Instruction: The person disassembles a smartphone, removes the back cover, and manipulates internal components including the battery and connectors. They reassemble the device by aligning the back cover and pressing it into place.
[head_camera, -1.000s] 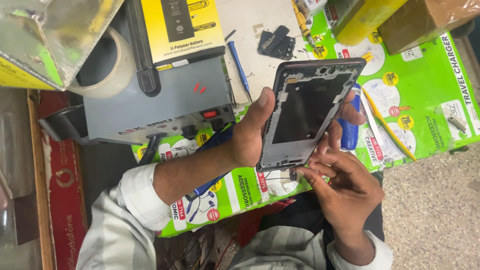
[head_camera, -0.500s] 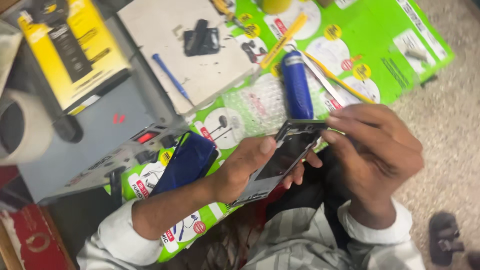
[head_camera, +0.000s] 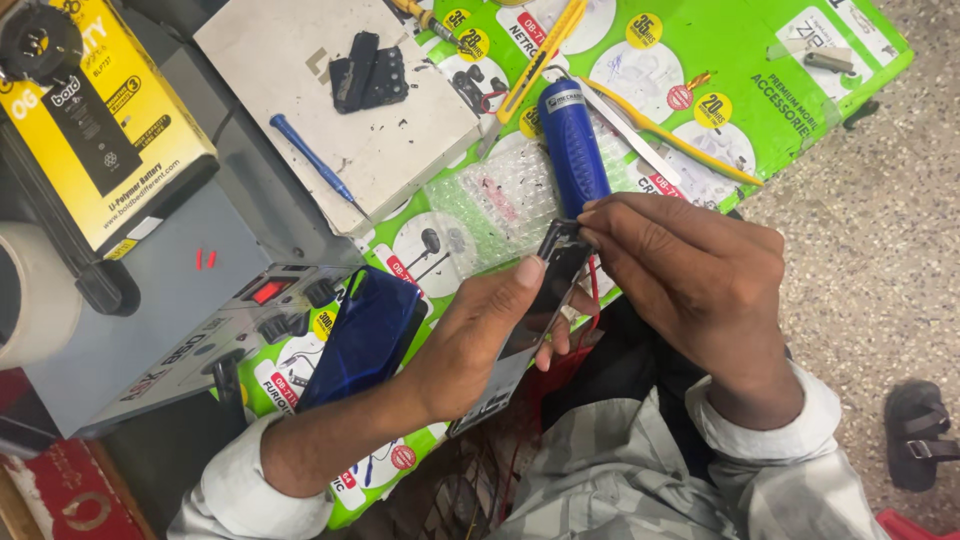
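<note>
At the far left a yellow box (head_camera: 95, 130) with a black battery pictured on its face lies on a grey power supply unit (head_camera: 170, 330), whose small red display glows. Next along, a white slab (head_camera: 340, 100) carries a blue-handled screwdriver (head_camera: 315, 165) and two small black phone parts (head_camera: 368, 72) — nothing else but dark crumbs. A glossy blue phone back cover (head_camera: 365, 335) leans by the unit's knobs, on the green printed sheet (head_camera: 800, 70). The left hand (head_camera: 490, 335) is clamped around an opened phone frame (head_camera: 535, 305), thumb pressed on its dark inner face, holding it tilted above the lap. The right hand (head_camera: 690, 280) meets it at the top edge, fingertips pinched on the frame's upper corner — what they nip there I cannot tell. Behind them lie bubble wrap (head_camera: 505, 200), a blue cylindrical tool (head_camera: 572, 145), a yellow utility knife (head_camera: 540, 55) and metal tweezers (head_camera: 625, 135).
</note>
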